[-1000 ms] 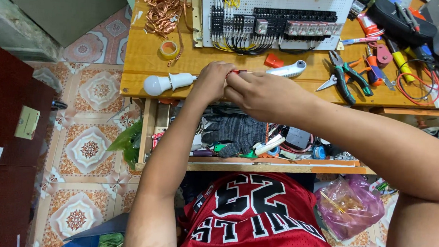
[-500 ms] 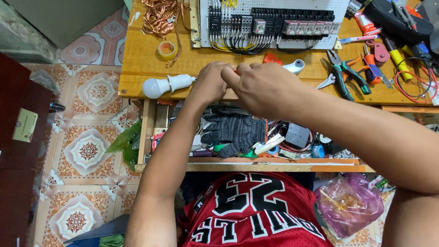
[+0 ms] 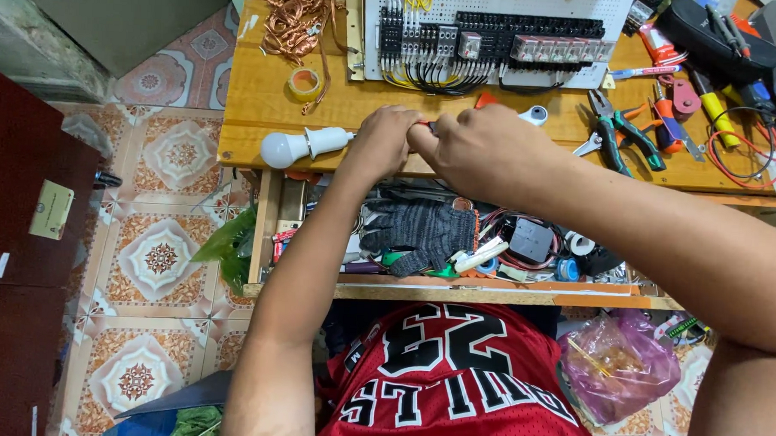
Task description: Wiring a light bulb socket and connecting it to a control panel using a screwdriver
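Roughly at the middle of the front edge of the yellow wooden desk (image 3: pixel 263 110), both hands met knuckle to knuckle. The left hand (image 3: pixel 384 142) and the right hand (image 3: pixel 485 148) pinched one thin red-tipped piece, probably a wire end (image 3: pixel 427 125), showing in the gap between them. Fingers of both hands were curled shut around it; how much of the piece was inside the fists could not be told. Its visible bit ran left-right along the front edge, so the long axis lay across the two hands, neither clearly nearer.

Just left of the left hand lay one white bulb in a white lamp holder (image 3: pixel 304 145), axis also left-right, bulb end toward the desk's left edge, holder end touching or nearly touching the left knuckles. Behind the right hand, one white round-ended plastic part (image 3: pixel 536 117) poked out, mostly hidden.

Counts: one white perforated board with rows of black terminal blocks and relays (image 3: pixel 498 33) along the back edge; one heap of bare copper wire scraps (image 3: pixel 294 8) at the back left corner; one roll of yellowish tape (image 3: pixel 304 84) just in front of that heap; one pair of green-handled pliers (image 3: pixel 619 131) right of the hands; one yellow-handled screwdriver (image 3: pixel 710 100) near the right edge.

Under the desk's front edge an open drawer (image 3: pixel 454 293) held one dark knitted glove (image 3: pixel 418 232) amid small clutter, uncounted.
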